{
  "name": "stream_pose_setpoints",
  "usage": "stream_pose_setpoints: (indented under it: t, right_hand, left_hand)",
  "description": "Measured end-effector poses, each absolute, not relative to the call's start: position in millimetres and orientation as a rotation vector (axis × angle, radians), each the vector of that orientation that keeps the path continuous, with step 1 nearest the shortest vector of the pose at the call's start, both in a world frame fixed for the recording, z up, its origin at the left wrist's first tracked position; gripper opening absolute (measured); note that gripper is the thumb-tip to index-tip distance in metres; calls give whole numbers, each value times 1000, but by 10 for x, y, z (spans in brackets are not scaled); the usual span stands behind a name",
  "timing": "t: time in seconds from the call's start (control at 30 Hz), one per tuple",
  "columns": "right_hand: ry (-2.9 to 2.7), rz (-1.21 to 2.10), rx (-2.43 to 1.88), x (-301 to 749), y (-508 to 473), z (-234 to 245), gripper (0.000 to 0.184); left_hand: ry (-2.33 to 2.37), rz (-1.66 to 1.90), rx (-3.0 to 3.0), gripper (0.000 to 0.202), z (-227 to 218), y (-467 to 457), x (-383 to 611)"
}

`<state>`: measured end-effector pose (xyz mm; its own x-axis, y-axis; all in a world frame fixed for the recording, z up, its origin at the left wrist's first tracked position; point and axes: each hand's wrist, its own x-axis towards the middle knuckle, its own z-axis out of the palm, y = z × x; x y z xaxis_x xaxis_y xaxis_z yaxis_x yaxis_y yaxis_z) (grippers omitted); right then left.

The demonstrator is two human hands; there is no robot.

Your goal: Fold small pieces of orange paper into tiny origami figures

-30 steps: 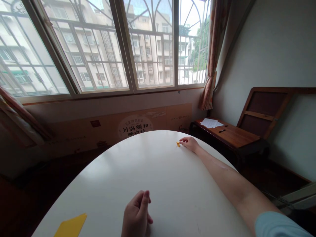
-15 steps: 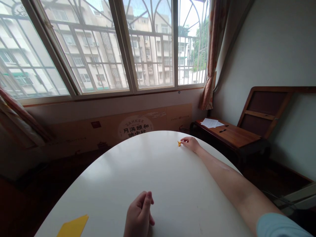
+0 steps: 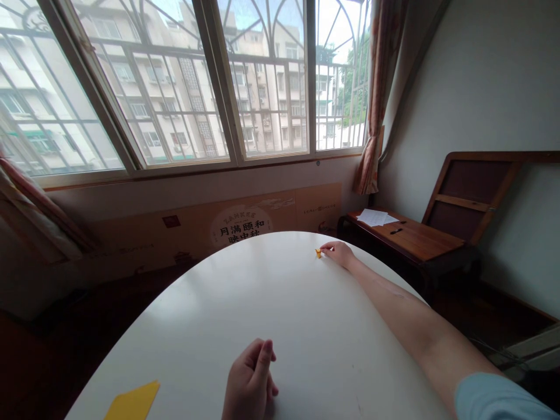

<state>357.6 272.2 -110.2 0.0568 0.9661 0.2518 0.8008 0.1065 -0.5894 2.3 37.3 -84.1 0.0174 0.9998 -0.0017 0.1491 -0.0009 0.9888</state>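
Observation:
At the far right part of the white round table (image 3: 205, 303), my right hand (image 3: 339, 254) reaches out with its fingertips pinched on a small folded yellow paper figure (image 3: 318, 253). The figure is at the tabletop; its exact shape is too small to make out. My left hand (image 3: 251, 376) rests near the table's front edge, curled into a loose fist with the thumb on top, and nothing shows in it. To its left lies yellow paper (image 3: 133, 401), partly cut off by the frame's bottom edge.
Beyond the table stands a long printed board (image 3: 280, 210) under barred windows (image 3: 266, 81). On the right is a low wooden bench (image 3: 420, 242) bearing white papers (image 3: 375, 217) and small dark items. Patterned curtains (image 3: 370, 157) hang at the window's sides.
Both hands stay nearly where they were, the right still pinching the yellow paper figure. The whole view has shifted very slightly.

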Motion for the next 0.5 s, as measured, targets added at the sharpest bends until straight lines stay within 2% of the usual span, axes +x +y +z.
stream_pose_setpoints:
  t: [0.5]
  right_hand:
    - [-1727,322,-1780,3553,2736,-1095,27]
  left_hand:
    - [1316,1107,1334,58,-786,371,33]
